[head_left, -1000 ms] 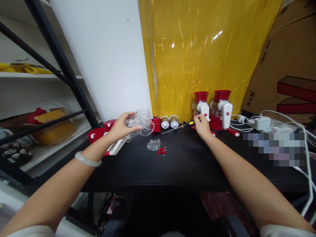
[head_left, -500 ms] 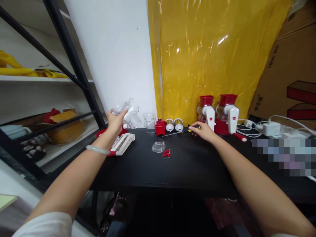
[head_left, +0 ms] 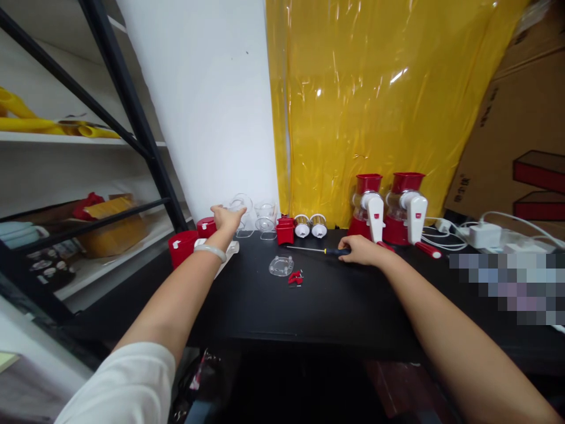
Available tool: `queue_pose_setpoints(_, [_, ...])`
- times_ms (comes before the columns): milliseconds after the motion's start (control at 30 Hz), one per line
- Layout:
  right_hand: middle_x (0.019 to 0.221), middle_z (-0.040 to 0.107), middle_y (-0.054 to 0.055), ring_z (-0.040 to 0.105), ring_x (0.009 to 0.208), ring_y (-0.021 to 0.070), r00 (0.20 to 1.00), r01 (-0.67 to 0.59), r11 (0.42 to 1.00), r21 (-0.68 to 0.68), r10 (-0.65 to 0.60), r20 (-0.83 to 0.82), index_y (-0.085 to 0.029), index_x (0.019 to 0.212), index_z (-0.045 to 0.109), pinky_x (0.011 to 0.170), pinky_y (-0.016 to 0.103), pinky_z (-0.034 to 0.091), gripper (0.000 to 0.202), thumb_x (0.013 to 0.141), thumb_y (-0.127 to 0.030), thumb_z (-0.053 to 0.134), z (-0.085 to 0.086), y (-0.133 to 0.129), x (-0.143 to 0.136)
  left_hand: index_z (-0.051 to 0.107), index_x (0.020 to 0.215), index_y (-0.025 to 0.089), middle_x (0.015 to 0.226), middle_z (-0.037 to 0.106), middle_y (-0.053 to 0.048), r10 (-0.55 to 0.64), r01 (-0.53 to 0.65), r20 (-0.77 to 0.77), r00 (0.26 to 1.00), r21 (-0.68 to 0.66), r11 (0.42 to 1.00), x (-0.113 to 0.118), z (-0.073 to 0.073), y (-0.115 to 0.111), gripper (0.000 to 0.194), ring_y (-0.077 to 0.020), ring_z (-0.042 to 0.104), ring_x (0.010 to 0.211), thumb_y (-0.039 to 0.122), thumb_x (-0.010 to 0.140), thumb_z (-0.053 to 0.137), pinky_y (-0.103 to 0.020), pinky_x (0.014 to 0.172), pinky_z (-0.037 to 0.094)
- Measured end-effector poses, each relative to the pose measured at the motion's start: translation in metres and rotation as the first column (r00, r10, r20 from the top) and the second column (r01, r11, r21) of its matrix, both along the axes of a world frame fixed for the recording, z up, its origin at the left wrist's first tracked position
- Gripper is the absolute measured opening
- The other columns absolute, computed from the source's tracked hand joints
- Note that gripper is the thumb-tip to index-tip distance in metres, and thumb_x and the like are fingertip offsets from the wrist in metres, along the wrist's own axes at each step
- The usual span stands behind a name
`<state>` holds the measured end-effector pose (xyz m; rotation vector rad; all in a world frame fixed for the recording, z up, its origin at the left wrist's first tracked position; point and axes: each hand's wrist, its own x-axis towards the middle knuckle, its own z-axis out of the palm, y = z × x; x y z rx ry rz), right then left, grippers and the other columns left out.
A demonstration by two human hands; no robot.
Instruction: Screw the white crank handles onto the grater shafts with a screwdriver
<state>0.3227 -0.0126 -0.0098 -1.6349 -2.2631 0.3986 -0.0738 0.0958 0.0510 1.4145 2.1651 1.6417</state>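
My left hand point(head_left: 227, 222) is at the back of the black table, its thumb and fingers around a clear plastic housing point(head_left: 242, 205) that stands by the wall. The hand partly hides the housing. Beside it stands a second clear housing point(head_left: 265, 217). My right hand point(head_left: 362, 250) grips the dark handle of a screwdriver point(head_left: 334, 251), whose shaft points left along the tabletop. In front of the screwdriver lie a clear plastic cover point(head_left: 281, 266) and a small pile of red pieces with screws point(head_left: 295, 277). Red hoppers point(head_left: 285, 229) and two grater drums point(head_left: 310, 226) line the back.
Two assembled red-and-white rotary graters point(head_left: 408, 207) stand at the back right, near white chargers and cables point(head_left: 484, 234). Red bases point(head_left: 182, 247) and a white part point(head_left: 227, 257) are on the left. A black-framed shelf point(head_left: 128, 100) borders the left side.
My left hand has moved right and lowered the clear housing onto the table beside the other one. My right hand and the screwdriver have come slightly nearer to me.
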Motion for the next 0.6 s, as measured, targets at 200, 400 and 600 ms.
queue_pose_setpoints(200, [0.091,0.069,0.005,0.064,0.082,0.0186,0.997,-0.02,0.999,-0.033,0.022,0.068,-0.018,0.087,0.063,0.071,0.025,0.045,0.025,0.067,-0.027,0.074,-0.003,0.001,0.003,0.036,0.124,0.016,0.115,0.062,-0.023,0.037,-0.038,-0.014,0.999,-0.103,0.994,0.006,-0.009,-0.002,0.096,-0.0396,0.06,0.112,0.043,0.049,0.09,-0.047,0.09,0.047])
queue_pose_setpoints(400, [0.093,0.069,0.006,0.064,0.083,0.0191,0.991,-0.022,0.999,-0.042,0.027,0.128,-0.018,0.086,0.064,0.071,0.026,0.045,0.023,0.066,-0.026,0.074,-0.003,0.002,0.004,0.035,0.13,0.018,0.115,0.065,-0.019,-0.022,0.006,-0.107,0.994,-0.144,0.99,0.008,-0.007,0.0,0.099,-0.0363,0.06,0.114,0.039,0.051,0.09,-0.046,0.092,0.048])
queue_pose_setpoints(600, [0.091,0.069,0.006,0.064,0.081,0.0189,0.988,-0.012,0.998,-0.066,0.022,0.154,-0.018,0.086,0.064,0.069,0.025,0.044,0.023,0.067,-0.027,0.073,-0.001,0.001,0.002,0.039,0.131,0.018,0.125,0.061,-0.019,-0.101,0.094,-0.04,0.994,-0.14,0.986,0.009,-0.006,0.007,0.095,-0.0352,0.056,0.12,0.03,0.052,0.09,-0.049,0.1,0.043])
